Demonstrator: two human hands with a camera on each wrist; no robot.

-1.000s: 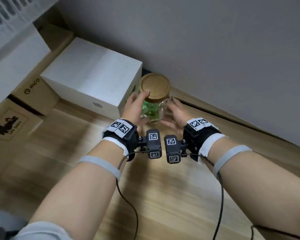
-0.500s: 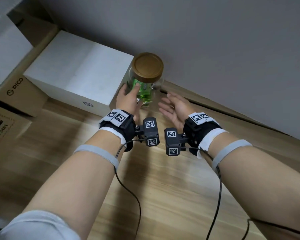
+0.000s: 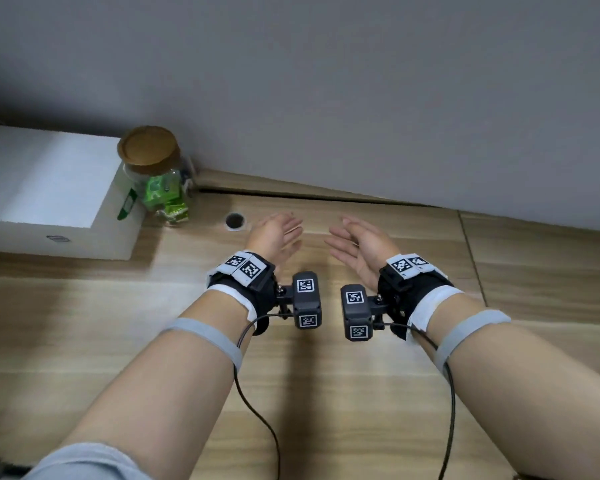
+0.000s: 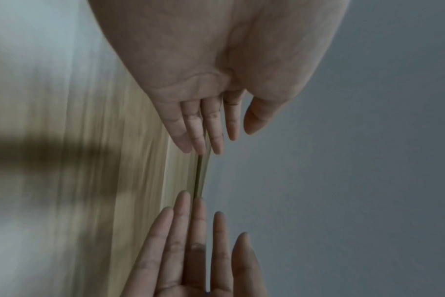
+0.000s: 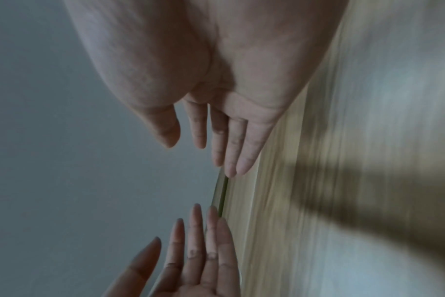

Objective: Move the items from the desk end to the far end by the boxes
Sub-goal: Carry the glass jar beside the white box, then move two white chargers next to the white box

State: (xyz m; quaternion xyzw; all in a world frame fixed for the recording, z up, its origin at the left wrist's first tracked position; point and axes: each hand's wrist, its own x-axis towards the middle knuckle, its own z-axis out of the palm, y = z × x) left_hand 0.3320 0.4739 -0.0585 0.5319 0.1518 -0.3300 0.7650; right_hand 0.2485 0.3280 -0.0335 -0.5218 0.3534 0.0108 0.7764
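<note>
The wooden desk (image 3: 326,393) spreads under my forearms and runs up to the grey wall (image 3: 361,81) ahead of me. At the far left corner sits the white box (image 3: 45,181), its near side facing me and its right side turned toward the jar.

The glass jar (image 3: 156,188) stands upright on the desk, just beside the box's right side and close against the wall; I cannot tell whether it touches either. Its round wooden lid (image 3: 148,150) is on, and green packets (image 3: 165,199) show through the glass. A small dark cable hole (image 3: 235,221) lies in the desk between the jar and my hands.

My left hand (image 3: 274,235) hovers above the desk, well to the right of the jar, palm turned inward, fingers (image 4: 213,128) straight and together, holding nothing. My right hand (image 3: 359,245) faces it, palm inward, fingers (image 5: 238,144) straight and loosely spread, also empty. The two palms stand apart with a gap between them. Both wrist views are blurred at the desk side.

A black band with printed markers wraps each wrist (image 3: 243,271), and a thin black cable (image 3: 257,420) trails back from each along the desk.
</note>
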